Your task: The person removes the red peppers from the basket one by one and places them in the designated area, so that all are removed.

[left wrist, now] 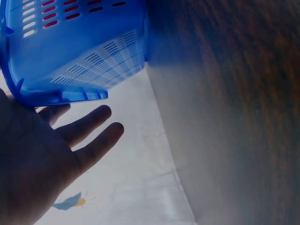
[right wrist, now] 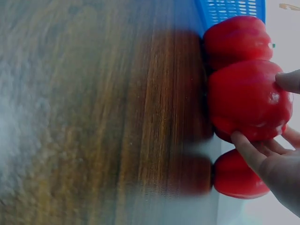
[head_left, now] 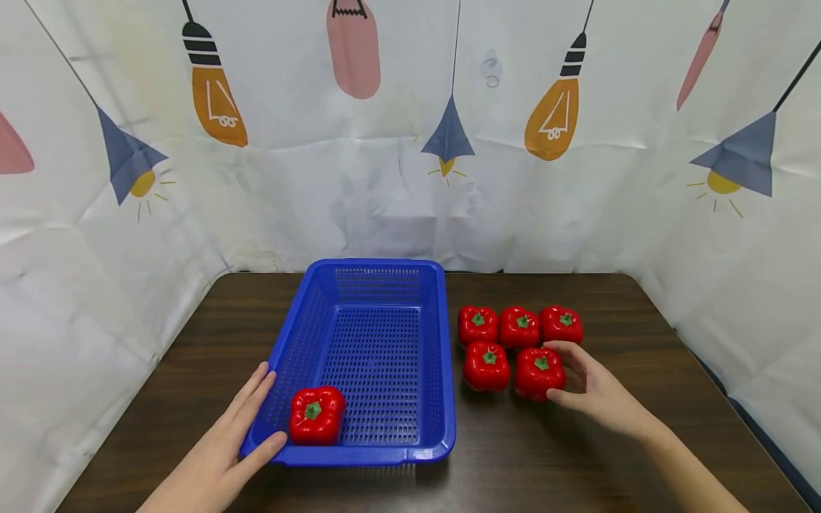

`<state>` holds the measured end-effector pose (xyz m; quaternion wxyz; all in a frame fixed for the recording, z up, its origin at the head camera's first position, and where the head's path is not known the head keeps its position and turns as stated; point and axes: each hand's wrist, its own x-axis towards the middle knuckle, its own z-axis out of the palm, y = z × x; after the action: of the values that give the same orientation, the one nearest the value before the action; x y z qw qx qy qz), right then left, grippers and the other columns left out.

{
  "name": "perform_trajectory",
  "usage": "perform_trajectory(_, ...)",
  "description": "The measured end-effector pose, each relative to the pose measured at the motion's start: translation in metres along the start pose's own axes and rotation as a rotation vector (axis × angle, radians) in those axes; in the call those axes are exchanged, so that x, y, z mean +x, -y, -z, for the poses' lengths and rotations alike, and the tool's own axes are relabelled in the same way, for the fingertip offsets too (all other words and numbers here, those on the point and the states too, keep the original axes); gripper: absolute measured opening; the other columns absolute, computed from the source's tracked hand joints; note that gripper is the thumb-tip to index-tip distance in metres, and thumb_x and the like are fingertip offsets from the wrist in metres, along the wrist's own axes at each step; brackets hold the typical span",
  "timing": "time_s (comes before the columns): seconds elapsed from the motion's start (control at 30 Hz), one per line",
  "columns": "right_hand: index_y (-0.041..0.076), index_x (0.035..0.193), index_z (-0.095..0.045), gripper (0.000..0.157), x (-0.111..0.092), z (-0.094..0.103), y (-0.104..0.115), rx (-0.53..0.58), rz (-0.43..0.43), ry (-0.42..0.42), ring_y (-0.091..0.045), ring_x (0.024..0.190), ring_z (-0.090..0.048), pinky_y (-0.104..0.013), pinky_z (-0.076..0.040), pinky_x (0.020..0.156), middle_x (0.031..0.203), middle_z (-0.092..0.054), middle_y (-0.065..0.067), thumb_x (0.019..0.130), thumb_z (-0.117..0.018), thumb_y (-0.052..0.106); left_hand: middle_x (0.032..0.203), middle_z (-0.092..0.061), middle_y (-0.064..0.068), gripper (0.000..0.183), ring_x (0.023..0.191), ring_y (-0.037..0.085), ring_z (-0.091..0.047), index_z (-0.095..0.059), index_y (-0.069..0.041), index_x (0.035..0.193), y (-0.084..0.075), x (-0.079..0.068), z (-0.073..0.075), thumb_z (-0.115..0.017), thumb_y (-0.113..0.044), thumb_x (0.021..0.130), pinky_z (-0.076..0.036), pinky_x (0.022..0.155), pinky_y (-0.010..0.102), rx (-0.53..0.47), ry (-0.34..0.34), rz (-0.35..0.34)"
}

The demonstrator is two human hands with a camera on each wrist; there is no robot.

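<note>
A blue plastic basket stands on the table, with one red bell pepper in its near left corner. My left hand rests against the basket's left rim, fingers extended; in the left wrist view those fingers lie beside the basket's outer wall. To the right of the basket, several red bell peppers sit in two rows. The front right bell pepper is between the thumb and fingers of my right hand. The right wrist view shows thumb and finger touching that bell pepper's sides.
Beside the held one is another front bell pepper. Behind stand a left, a middle and a right bell pepper. A dark wood table carries everything. White printed cloth hangs around the back and sides.
</note>
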<state>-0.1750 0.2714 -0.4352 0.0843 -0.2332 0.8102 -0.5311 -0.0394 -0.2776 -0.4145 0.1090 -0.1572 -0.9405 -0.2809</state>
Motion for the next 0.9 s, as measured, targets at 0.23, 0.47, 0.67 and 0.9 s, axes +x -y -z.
perform_trajectory(0.23,0.009,0.151,-0.042,0.07,0.0027,-0.0005,0.0005,0.002,0.016,0.023,-0.01,0.125,-0.052,-0.032,-0.057,0.09,0.148,-0.043,-0.015,0.091,-0.078,0.006,0.17,-0.016,0.007,0.083,0.148,-0.008,-0.007,-0.021,-0.016,0.165,-0.0004,-0.0007,-0.0004,-0.07,-0.022,0.098,-0.01,0.105,0.001,0.0,-0.005,-0.002)
perform_trajectory(0.47,0.008,0.152,-0.038,0.073,0.0044,-0.0015,0.0018,-0.001,-0.019,0.001,-0.009,0.124,-0.056,-0.026,-0.054,0.091,0.15,-0.041,-0.016,0.091,-0.079,0.011,0.17,-0.016,0.007,0.083,0.15,-0.005,-0.008,-0.021,-0.018,0.166,-0.0008,-0.0001,-0.0004,-0.07,-0.025,0.099,-0.009,0.104,0.001,0.002,0.002,0.016)
perform_trajectory(0.67,0.006,0.151,-0.038,0.073,0.006,-0.0031,0.0006,0.001,-0.039,-0.005,-0.013,0.121,-0.06,-0.024,-0.053,0.092,0.148,-0.04,-0.019,0.092,-0.079,0.012,0.17,-0.016,0.006,0.083,0.152,0.001,-0.012,-0.021,-0.02,0.166,-0.0011,0.0,-0.0001,-0.069,-0.027,0.099,-0.009,0.104,0.001,-0.005,0.014,0.033)
perform_trajectory(0.9,0.005,0.151,-0.037,0.074,0.0074,-0.0017,-0.0013,0.004,-0.037,-0.017,-0.002,0.125,-0.052,-0.025,-0.052,0.094,0.148,-0.041,-0.018,0.091,-0.08,0.012,0.17,-0.017,0.006,0.083,0.151,-0.001,-0.011,-0.022,-0.019,0.166,-0.0012,0.0,0.0002,-0.07,-0.026,0.099,-0.009,0.104,0.001,0.0,0.006,0.027)
